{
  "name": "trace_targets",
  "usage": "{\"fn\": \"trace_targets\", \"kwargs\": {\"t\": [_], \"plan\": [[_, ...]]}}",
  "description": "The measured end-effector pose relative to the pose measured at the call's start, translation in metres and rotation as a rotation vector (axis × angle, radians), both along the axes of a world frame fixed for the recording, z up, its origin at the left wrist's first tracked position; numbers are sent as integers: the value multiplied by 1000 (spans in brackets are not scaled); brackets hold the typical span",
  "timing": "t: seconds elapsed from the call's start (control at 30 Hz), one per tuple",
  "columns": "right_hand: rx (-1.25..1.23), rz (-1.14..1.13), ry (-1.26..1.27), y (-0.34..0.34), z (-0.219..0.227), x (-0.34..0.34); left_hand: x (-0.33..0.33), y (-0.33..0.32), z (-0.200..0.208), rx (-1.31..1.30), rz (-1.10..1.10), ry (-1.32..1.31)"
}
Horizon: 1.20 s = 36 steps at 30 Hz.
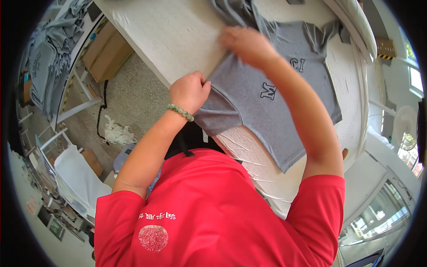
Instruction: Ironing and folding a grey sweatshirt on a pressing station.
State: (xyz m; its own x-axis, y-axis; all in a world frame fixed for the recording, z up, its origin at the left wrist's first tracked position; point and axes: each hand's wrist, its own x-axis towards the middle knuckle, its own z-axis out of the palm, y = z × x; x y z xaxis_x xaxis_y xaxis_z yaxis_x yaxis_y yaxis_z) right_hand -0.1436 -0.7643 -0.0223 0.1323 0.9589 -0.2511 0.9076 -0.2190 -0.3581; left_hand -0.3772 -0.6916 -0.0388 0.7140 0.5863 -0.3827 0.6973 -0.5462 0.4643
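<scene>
A grey T-shirt [249, 95] with dark outlined lettering on its front lies spread over a white cloth-covered table [164, 35]. One short sleeve hangs over the near left edge of the table. My left hand [190, 91], with a green bead bracelet on its wrist, is closed on the edge of the shirt just above that sleeve. Over the upper part of the shirt is my right hand [249, 46], smeared by motion, so its grip does not show. Beside it, bunched grey cloth [242, 13] runs to the top of the view; whether it belongs to the same shirt I cannot tell.
At the far left, several grey garments [49, 62] hang in a heap over a rack. A cardboard box [106, 51] stands on the floor beside the table, and a white tangle of scraps [118, 132] lies nearer. A white-covered chair [75, 171] stands at the left.
</scene>
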Motion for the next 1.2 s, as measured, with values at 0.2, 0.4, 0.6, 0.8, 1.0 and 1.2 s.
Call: {"fn": "trace_targets", "kwargs": {"t": [0.2, 0.4, 0.6, 0.8, 1.0, 1.2], "plan": [[34, 273, -59, -4, 5, 40, 1, 11, -6, -286, 138, -154], [71, 369, -108, -4, 14, 34, -3, 19, -2, -387, 111, -263], [237, 479, -283, 18, 0, 25, -5, 22, 0, -549, 136, -283], [-17, 135, -296, 10, -23, -6, -5, 20, -5, -220, -2, -207], [499, -208, -243, -28, -30, -65, 1, 27, -9, -162, -103, -113], [551, -481, -150, -74, -42, -103, 5, 34, -4, -111, -230, -51]]}}
